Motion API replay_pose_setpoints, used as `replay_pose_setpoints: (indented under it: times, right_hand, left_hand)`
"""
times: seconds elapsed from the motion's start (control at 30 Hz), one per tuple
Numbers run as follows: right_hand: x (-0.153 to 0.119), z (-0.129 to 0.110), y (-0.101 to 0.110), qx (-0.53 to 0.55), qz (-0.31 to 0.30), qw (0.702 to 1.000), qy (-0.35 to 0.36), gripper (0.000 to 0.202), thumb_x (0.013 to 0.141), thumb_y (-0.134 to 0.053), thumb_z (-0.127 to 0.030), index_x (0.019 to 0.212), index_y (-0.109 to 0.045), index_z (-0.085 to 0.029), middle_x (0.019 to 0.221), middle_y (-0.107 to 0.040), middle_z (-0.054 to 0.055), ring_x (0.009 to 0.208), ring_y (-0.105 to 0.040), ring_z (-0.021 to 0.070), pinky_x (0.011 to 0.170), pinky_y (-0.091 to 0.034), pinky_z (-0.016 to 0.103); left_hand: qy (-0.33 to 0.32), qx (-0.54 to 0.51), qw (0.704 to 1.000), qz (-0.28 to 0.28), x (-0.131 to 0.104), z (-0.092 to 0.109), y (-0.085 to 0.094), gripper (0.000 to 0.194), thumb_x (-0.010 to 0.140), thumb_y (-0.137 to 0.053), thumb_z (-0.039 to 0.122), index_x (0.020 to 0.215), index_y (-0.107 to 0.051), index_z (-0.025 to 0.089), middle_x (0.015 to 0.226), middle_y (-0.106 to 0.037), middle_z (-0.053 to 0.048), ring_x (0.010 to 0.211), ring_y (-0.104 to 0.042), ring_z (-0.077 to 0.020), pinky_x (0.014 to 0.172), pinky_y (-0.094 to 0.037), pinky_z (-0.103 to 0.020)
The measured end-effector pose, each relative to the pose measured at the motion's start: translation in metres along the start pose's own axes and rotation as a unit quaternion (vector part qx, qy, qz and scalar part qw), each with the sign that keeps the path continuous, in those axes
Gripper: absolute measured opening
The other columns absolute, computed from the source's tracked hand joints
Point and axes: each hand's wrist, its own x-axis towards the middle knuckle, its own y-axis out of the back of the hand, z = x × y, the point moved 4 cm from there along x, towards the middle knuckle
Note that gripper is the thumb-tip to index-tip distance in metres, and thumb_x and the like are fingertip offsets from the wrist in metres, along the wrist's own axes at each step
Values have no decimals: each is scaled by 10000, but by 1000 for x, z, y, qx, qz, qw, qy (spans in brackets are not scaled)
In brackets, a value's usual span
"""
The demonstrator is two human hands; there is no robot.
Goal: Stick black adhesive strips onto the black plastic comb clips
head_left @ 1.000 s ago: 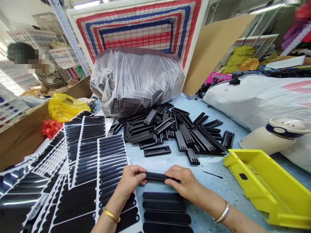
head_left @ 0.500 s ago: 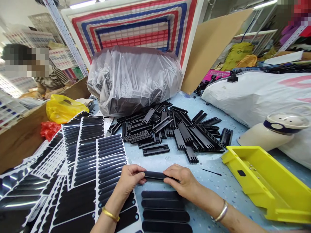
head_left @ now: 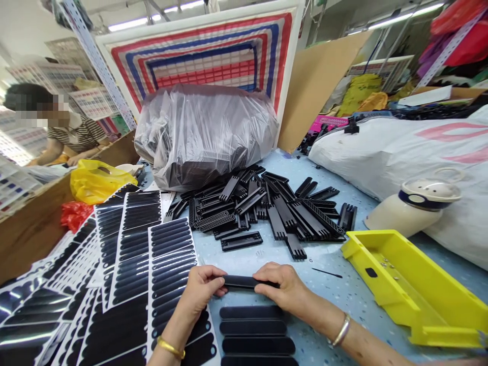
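Note:
A black rounded strip (head_left: 239, 281) is held level between both hands above the blue table. My left hand (head_left: 204, 288) pinches its left end, and my right hand (head_left: 277, 283) grips the right end with thumb and fingers. Just below lie several similar black strips (head_left: 253, 328) in a stacked column. Sheets of glossy black stickers (head_left: 171, 254) spread out to the left, one partly under my left forearm. Beyond the hands is a heap of black slotted plastic parts (head_left: 282, 211), with one piece (head_left: 241, 241) lying nearest.
At right sit a yellow bin (head_left: 412, 290) with small bits inside, a cream bottle (head_left: 404, 211) and a white sack (head_left: 385, 147). A plastic-wrapped bundle (head_left: 209, 132) stands behind the heap. A thin black tool (head_left: 327, 273) lies near the bin. A person (head_left: 76, 134) sits at far left.
The camera view has shifted slightly, so the surroundings sit a little lower and further left. Both hands keep their hold on the strip, with barely any change in their grip.

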Motion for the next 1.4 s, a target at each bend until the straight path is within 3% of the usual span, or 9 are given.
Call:
replay_pose_setpoints:
  times: [0.2, 0.47, 0.67, 0.83, 0.93, 1.07, 1.17, 1.27, 1.4]
  right_hand:
    - [-4, 2, -2, -22, 1, 999, 24, 172, 860, -655, -224, 963, -793, -218, 876, -775, 55, 835, -692, 205, 779, -541, 316]
    - [-2, -1, -4, -12, -3, 1000, 17, 175, 810, -679, -191, 937, -798, -211, 860, -777, 56, 828, -698, 208, 775, -541, 316]
    - [-9, 20, 24, 65, 64, 990, -111, 230, 710, -718, -278, 912, -789, -196, 848, -788, 55, 752, -712, 229, 681, -567, 327]
    - [-26, 38, 47, 125, 154, 962, -189, 313, 776, -608, -457, 827, -751, -183, 700, -738, 43, 633, -694, 219, 615, -557, 331]
    - [-27, 39, 30, 139, 125, 960, -209, 366, 768, -572, -508, 753, -720, -174, 623, -688, 22, 486, -635, 179, 481, -504, 289]
    - [-22, 38, 4, 127, 118, 961, -216, 398, 770, -556, -515, 802, -725, -156, 559, -633, 4, 461, -606, 170, 462, -470, 273]
    - [-19, 39, -2, 106, 121, 963, -217, 350, 707, -639, -452, 854, -735, -149, 548, -627, 1, 482, -594, 175, 465, -445, 268]
    - [-16, 39, -1, 89, 110, 967, -214, 246, 693, -650, -402, 708, -716, -165, 540, -632, 8, 490, -580, 167, 467, -420, 258]
    - [-10, 42, -3, 80, 84, 969, -216, 258, 723, -606, -382, 547, -611, -194, 452, -568, -16, 444, -558, 150, 440, -387, 240]
  left_hand:
    - [-7, 1, 1000, 18, 9, -17, 3, 418, 499, -862, 443, 712, -777, 94, 537, -695, -73, 484, -645, -166, 490, -522, -249]
    - [-19, 6, 1000, 3, 6, -13, 4, 392, 553, -860, 428, 744, -778, 95, 576, -708, -72, 516, -655, -164, 519, -533, -246]
    - [-23, 8, 1000, -16, 4, -8, 1, 320, 599, -835, 375, 760, -774, 105, 598, -718, -74, 540, -667, -166, 539, -533, -242]
    - [-40, 115, 992, -25, 2, 0, 2, 267, 648, -748, 350, 776, -753, 116, 525, -666, -41, 464, -627, -179, 421, -436, -233]
    - [-95, 252, 963, 5, -1, 13, 1, 267, 705, -648, 337, 816, -760, 121, 561, -680, -43, 496, -635, -194, 511, -477, -281]
    - [-190, 418, 887, 49, -6, 36, -17, 320, 797, -568, 362, 889, -783, 143, 701, -741, -78, 624, -660, -223, 655, -493, -326]
    - [-207, 469, 859, 4, -2, 45, -42, 316, 788, -642, 391, 953, -791, 166, 866, -775, -98, 785, -682, -250, 734, -484, -323]
    - [-183, 492, 848, -75, 8, 42, -64, 328, 725, -749, 418, 942, -804, 179, 853, -776, -85, 806, -672, -247, 724, -458, -302]
    - [-162, 495, 848, -104, 17, 35, -72, 239, 703, -790, 365, 849, -811, 177, 782, -760, -48, 747, -646, -199, 663, -419, -255]
